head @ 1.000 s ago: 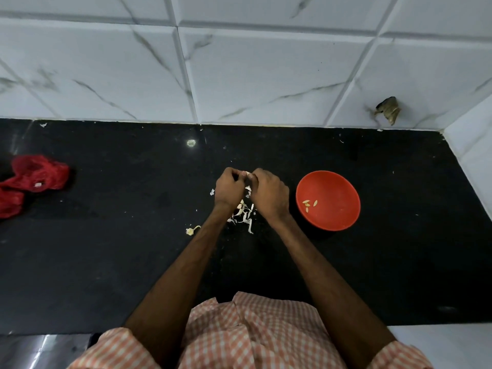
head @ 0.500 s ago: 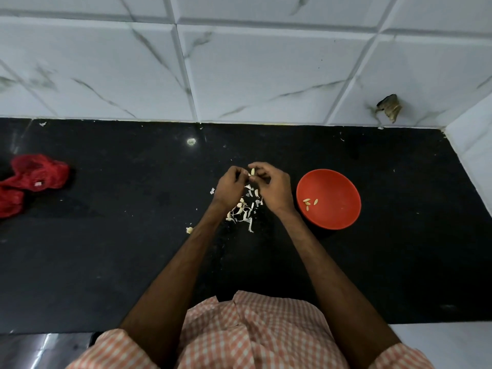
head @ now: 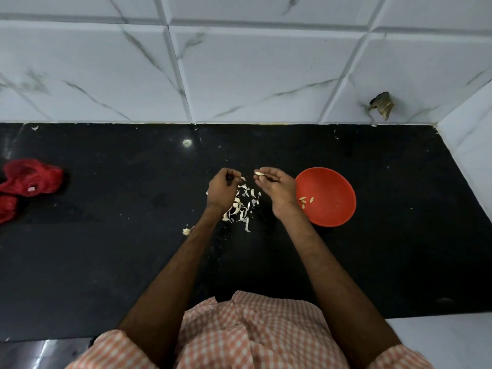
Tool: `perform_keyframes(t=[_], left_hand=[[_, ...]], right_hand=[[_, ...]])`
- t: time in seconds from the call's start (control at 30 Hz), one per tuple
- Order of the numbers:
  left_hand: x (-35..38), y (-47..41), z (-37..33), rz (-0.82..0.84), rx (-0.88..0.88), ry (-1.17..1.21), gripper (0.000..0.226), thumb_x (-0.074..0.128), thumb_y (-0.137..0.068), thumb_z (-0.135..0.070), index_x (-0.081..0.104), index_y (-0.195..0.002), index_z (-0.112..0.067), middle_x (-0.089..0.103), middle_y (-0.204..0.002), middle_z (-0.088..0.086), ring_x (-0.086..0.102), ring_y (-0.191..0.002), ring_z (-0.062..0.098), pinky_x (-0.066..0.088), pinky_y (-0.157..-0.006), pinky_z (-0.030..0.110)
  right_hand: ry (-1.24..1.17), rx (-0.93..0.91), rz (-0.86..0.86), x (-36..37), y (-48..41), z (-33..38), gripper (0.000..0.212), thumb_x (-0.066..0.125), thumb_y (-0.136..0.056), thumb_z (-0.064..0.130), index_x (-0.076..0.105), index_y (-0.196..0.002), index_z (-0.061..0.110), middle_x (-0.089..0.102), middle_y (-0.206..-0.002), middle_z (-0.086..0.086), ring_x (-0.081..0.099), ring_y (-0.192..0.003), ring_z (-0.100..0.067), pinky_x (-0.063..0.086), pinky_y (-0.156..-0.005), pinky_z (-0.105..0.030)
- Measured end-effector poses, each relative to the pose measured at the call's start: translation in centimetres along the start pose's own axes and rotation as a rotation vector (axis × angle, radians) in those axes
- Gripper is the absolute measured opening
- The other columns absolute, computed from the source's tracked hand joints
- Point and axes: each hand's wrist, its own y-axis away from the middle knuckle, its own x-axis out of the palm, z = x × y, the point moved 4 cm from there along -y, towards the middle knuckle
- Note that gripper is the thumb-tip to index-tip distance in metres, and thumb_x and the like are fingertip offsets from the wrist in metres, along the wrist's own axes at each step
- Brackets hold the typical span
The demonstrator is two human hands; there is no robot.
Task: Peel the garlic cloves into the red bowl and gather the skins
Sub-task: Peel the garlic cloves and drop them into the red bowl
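The right grip (head: 277, 191) pinches a garlic clove (head: 259, 173); the left grip (head: 222, 191), near it, pinches a scrap of skin (head: 242, 178). Loose skins (head: 239, 206) lie beneath them on the black tabletop (head: 133, 249). The red bowl (head: 335, 182), just beside the right grip, holds peeled cloves (head: 306, 200).

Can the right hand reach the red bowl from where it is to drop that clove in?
Probably yes: the right hand, pinching the clove, is right beside the red bowl, whose open top has nothing across it.
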Motion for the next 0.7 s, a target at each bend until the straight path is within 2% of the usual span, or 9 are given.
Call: perform_keyframes(t=[0.07,0.13,0.27,0.4,0.5,0.57,0.63,0.7], left_hand=[[0.6,0.1,0.0,0.03,0.009,-0.018,0.016,0.059,-0.095,-0.001,0.066,-0.107,-0.008,0.068,-0.097,-0.006,0.064,-0.089,0.004,0.052,-0.082,0.015],[1.8,0.2,-0.2,0.078,0.027,-0.036,0.017,0.06,-0.095,-0.004,0.067,-0.107,-0.012,0.071,-0.099,-0.004,0.066,-0.093,0.008,0.054,-0.085,0.023],[4.6,0.8,-1.8,0.162,0.066,-0.041,0.014,0.056,-0.099,-0.01,0.069,-0.096,-0.014,0.073,-0.086,-0.002,0.063,-0.071,0.006,0.049,-0.065,0.017],[8.0,1.7,-3.0,0.327,0.015,0.024,0.02,0.05,-0.101,-0.005,0.069,-0.101,-0.012,0.075,-0.093,-0.001,0.059,-0.064,0.007,0.046,-0.048,0.017],[9.6,2.3,-3.3,0.392,-0.003,0.08,0.028,0.047,-0.1,0.002,0.068,-0.105,-0.014,0.076,-0.1,-0.001,0.061,-0.068,0.008,0.046,-0.045,0.02],[9.5,2.4,-3.2,0.372,-0.018,0.091,0.029,0.046,-0.099,0.003,0.068,-0.108,-0.013,0.075,-0.101,0.0,0.061,-0.069,0.007,0.048,-0.048,0.02],[8.2,2.2,-3.0,0.316,-0.031,0.106,0.025,0.049,-0.099,0.002,0.067,-0.109,-0.011,0.074,-0.1,0.0,0.062,-0.069,0.007,0.049,-0.051,0.019],[6.0,1.6,-2.4,0.21,-0.008,0.108,0.019,0.056,-0.096,0.001,0.067,-0.103,-0.013,0.074,-0.096,0.001,0.065,-0.074,0.004,0.053,-0.061,0.019]], right_hand=[[-0.2,0.125,0.004,-0.7,0.2,0.1,0.022,0.055,-0.092,-0.014,0.066,-0.1,0.003,0.072,-0.101,-0.012,0.071,-0.095,-0.019,0.059,-0.084,-0.026],[-0.334,0.187,-0.005,-2.0,0.2,0.4,0.015,0.054,-0.096,-0.006,0.066,-0.104,0.0,0.072,-0.105,-0.015,0.071,-0.1,-0.023,0.059,-0.083,-0.027],[-0.385,0.172,-0.097,-6.1,0.2,1.6,0.023,0.048,-0.104,0.01,0.063,-0.115,-0.004,0.069,-0.115,-0.02,0.067,-0.111,-0.029,0.056,-0.091,-0.032],[-0.252,0.149,-0.291,-10.3,0.9,2.1,0.037,0.042,-0.108,0.02,0.06,-0.125,-0.007,0.065,-0.122,-0.018,0.062,-0.118,-0.025,0.051,-0.098,-0.033],[-0.128,0.167,-0.36,-11.7,1.2,1.4,0.039,0.039,-0.109,0.025,0.062,-0.126,-0.002,0.065,-0.127,-0.015,0.059,-0.122,-0.023,0.048,-0.098,-0.032],[-0.042,0.197,-0.367,-12.1,1.0,0.4,0.035,0.042,-0.107,0.028,0.068,-0.118,0.009,0.065,-0.129,-0.011,0.057,-0.124,-0.022,0.046,-0.1,-0.032],[0.091,0.182,-0.384,-12.0,1.1,0.0,0.026,0.047,-0.104,0.031,0.072,-0.103,0.023,0.067,-0.127,-0.004,0.057,-0.122,-0.02,0.043,-0.107,-0.037],[0.247,0.06,-0.409,-11.2,1.6,0.5,0.021,0.052,-0.102,0.029,0.071,-0.094,0.027,0.07,-0.115,0.0,0.06,-0.109,-0.015,0.047,-0.099,-0.033]])
